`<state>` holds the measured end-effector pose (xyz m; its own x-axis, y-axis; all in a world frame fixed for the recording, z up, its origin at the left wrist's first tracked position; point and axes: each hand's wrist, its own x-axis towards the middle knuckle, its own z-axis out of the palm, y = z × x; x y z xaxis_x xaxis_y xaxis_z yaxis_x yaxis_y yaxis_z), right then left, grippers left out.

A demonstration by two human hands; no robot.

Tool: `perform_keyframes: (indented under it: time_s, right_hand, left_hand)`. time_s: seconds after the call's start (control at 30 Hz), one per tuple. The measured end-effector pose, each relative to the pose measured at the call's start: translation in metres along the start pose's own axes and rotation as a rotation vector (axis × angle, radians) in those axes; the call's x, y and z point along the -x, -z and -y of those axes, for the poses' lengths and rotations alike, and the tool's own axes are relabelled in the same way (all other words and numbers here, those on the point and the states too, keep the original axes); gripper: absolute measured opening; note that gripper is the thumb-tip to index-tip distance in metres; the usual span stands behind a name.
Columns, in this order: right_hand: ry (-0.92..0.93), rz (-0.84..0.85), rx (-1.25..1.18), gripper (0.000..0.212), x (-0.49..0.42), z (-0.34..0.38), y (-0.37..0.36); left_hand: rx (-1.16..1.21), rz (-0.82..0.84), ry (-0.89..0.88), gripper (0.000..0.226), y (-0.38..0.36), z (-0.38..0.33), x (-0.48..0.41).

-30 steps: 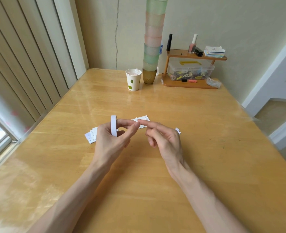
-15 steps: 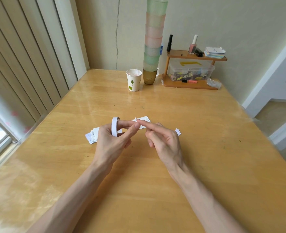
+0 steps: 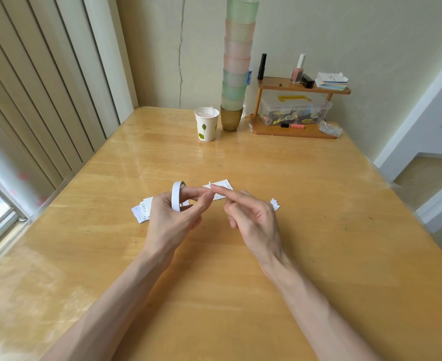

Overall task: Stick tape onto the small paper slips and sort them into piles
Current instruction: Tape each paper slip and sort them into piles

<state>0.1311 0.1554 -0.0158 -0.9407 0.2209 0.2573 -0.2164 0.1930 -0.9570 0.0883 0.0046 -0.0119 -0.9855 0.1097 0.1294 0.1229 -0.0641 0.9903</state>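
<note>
Three patches of small paper slips lie on the wooden table [image 3: 318, 256] behind the hands: a loose pile of slips [image 3: 141, 211] at the left, partly covered by the left hand [image 3: 173, 222]; a printed slip [image 3: 222, 190] in the middle, its near edge hidden behind the fingertips of both hands; and a small white scrap [image 3: 275, 204] just past the right hand [image 3: 253, 220]. The left hand grips a white tape roll [image 3: 176, 197] that stands on edge above the table; a finger seems to pass through its hole, with the thumb curled up to meet the fingertip. The right hand points its forefinger at the left fingertips, nearly touching them, with the other fingers curled in. Its thumb is hidden, so I cannot tell whether it pinches a tape end or holds nothing. No loose strip of tape can be made out between the hands. At the far edge, well apart from the work, stand a paper cup [image 3: 206, 125] with something pale inside, a tall stack of tinted cups [image 3: 236, 63] cut off by the top of the frame, and a small wooden shelf [image 3: 292, 132]. The shelf holds a clear plastic box [image 3: 295, 110], a nail polish bottle [image 3: 298, 70], a black tube [image 3: 261, 66] and a stack of cards [image 3: 331, 80]. The box's contents are too small to name. Vertical blinds [image 3: 45, 87] line the left side.
</note>
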Motion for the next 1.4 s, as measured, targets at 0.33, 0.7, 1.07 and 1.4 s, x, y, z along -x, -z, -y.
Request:
perform_keyframes:
  time_s: [0.33, 0.7, 1.07, 1.4]
  right_hand:
    - [-0.010, -0.004, -0.015, 0.043, 0.0011, 0.0007, -0.0005]
    - [-0.011, 0.008, -0.010, 0.043, -0.0001, -0.0008, 0.0007]
    - [-0.022, 0.017, -0.027, 0.043, 0.0001, 0.0019, 0.0003]
    - [-0.005, 0.011, -0.020, 0.043, 0.0000, 0.0008, 0.0010]
  left_hand:
    - [0.001, 0.005, -0.001, 0.019, -0.0010, -0.0010, 0.0006]
    - [-0.013, 0.008, -0.015, 0.018, 0.0003, 0.0013, 0.0000]
    - [-0.006, 0.020, -0.030, 0.016, -0.0007, -0.0004, 0.0009]
    - [-0.012, 0.018, -0.035, 0.017, -0.0002, 0.0000, 0.0006]
